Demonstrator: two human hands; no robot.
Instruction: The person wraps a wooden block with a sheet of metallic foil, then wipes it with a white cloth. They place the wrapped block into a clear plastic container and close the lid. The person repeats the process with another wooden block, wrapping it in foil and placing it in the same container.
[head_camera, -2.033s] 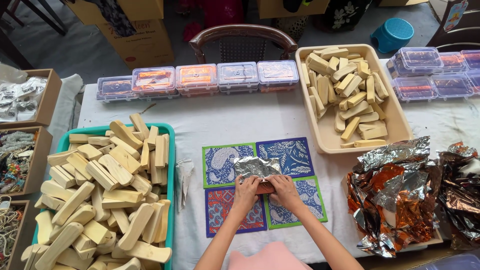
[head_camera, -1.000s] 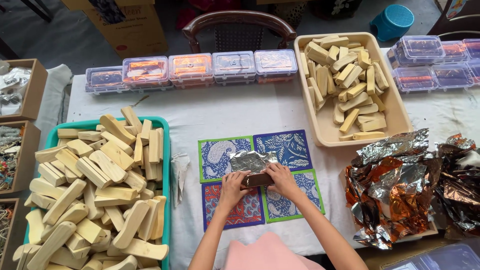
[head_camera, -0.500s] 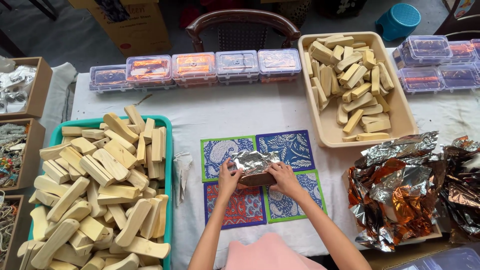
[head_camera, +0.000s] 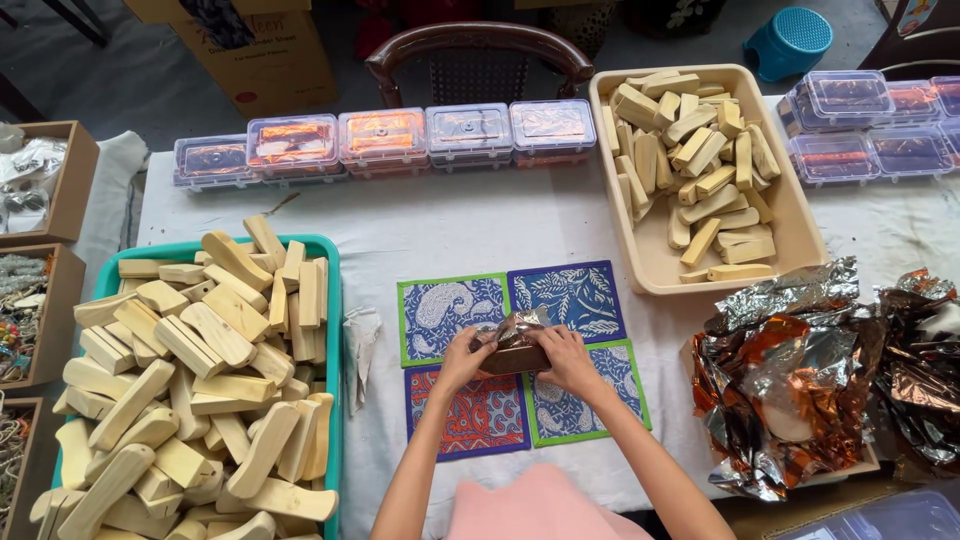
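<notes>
Both hands are in at the middle of the table: the left hand (head_camera: 463, 358) and the right hand (head_camera: 563, 358) are clamped on either end of a small brown block (head_camera: 515, 357) half wrapped in silver foil (head_camera: 515, 327), fingers curled tight around it, the foil bunched up on its far side. The block sits just above four patterned coasters (head_camera: 522, 352) laid in a square on the white tablecloth (head_camera: 470, 230): blue and green at the far left, dark blue at the far right, red at the near left, blue and green again at the near right.

Over on the left, a teal tray (head_camera: 332, 330) is heaped with pale wooden pieces (head_camera: 190, 380), and a scrap of crumpled white paper (head_camera: 358, 340) lies just beside its right edge. At the far right a beige tray (head_camera: 650, 255) holds more of the same wooden pieces. Along the far edge runs a row of clear lidded plastic boxes (head_camera: 385, 138), with more of them (head_camera: 860, 125) at the far right corner. To the right, a loose pile of crumpled silver and copper foil sheets (head_camera: 810, 370). A wooden chair (head_camera: 480, 50) stands behind the table.
</notes>
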